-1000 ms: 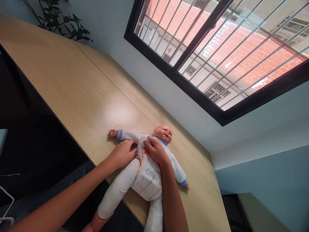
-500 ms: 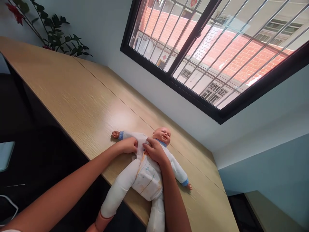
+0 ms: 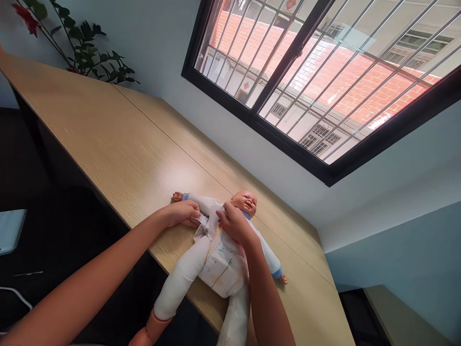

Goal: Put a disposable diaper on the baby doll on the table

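Observation:
A baby doll [image 3: 246, 201] lies on its back at the front edge of the wooden table [image 3: 144, 158], its legs hanging towards me. It wears a white top with blue cuffs, a patterned diaper [image 3: 223, 266] and white leg coverings. At the doll's side, my left hand [image 3: 183, 213] is closed on a white flap [image 3: 202, 222] beside the waist. My right hand [image 3: 236, 222] rests on the chest, its fingers curled on the front of the top near the diaper's upper edge.
A barred window [image 3: 288, 86] is set in the wall behind the table. Green leaves with a red flower [image 3: 27, 20] stand at the far left. A light blue object [image 3: 11, 230] and a white cable [image 3: 16, 294] lie in the dark area at left.
My left hand has moved left, away from the doll's middle, drawing the white flap outward. My right hand has shifted slightly on the chest.

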A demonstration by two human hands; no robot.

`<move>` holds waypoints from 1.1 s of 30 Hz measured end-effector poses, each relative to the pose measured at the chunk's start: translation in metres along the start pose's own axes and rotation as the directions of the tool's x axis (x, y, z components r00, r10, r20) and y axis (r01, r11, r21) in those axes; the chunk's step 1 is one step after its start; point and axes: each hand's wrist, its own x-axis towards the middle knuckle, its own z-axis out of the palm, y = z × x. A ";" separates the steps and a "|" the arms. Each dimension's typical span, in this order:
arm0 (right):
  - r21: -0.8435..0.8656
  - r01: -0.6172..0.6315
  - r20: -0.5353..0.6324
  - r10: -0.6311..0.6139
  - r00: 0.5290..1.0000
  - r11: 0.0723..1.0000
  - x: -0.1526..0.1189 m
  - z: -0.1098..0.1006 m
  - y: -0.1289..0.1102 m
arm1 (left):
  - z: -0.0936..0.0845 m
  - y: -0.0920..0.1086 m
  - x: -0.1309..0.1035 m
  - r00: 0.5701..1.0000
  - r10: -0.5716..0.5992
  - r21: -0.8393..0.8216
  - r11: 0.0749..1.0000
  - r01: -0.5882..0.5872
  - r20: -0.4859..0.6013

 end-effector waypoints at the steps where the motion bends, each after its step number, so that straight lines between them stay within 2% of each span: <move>1: -0.004 0.009 0.011 -0.009 1.000 1.000 -0.002 -0.002 0.000 | -0.002 0.000 -0.002 1.000 0.000 -0.041 0.999 0.001 0.016; 7: 0.004 0.014 0.105 -0.015 0.994 1.000 -0.007 -0.006 0.002 | -0.019 -0.001 -0.010 0.998 -0.020 -0.175 0.984 0.031 0.067; 11: -0.049 0.032 0.129 -0.025 0.991 0.998 -0.001 -0.008 -0.012 | -0.016 0.000 -0.013 0.995 -0.047 -0.200 0.978 0.064 0.089; 15: -0.092 0.124 0.153 -0.109 0.982 0.988 0.008 0.001 -0.025 | -0.014 0.001 -0.014 0.993 -0.042 -0.230 0.971 0.067 0.110; 18: -0.142 0.120 0.204 -0.090 0.975 0.983 0.011 0.014 -0.023 | -0.018 -0.001 -0.014 0.995 -0.043 -0.240 0.969 0.065 0.094; 20: -0.189 0.109 0.186 -0.073 0.980 0.976 0.012 0.020 -0.019 | -0.021 -0.004 -0.015 0.995 -0.039 -0.249 0.967 0.060 0.090; 25: -0.274 0.011 0.056 0.005 0.998 0.962 0.012 0.031 -0.018 | -0.023 -0.005 -0.017 0.996 -0.034 -0.249 0.967 0.054 0.084; 29: -0.392 -0.035 0.038 0.054 0.998 0.919 0.012 0.036 -0.025 | -0.021 -0.002 -0.019 0.996 -0.032 -0.228 0.972 0.051 0.088; 31: -0.458 -0.021 0.029 0.039 0.999 0.889 0.012 0.038 -0.028 | -0.019 0.000 -0.020 0.996 -0.030 -0.219 0.975 0.047 0.082; 33: -0.515 0.040 0.019 -0.035 0.999 0.856 0.012 0.039 -0.028 | -0.018 0.002 -0.019 0.997 -0.031 -0.212 0.976 0.045 0.068</move>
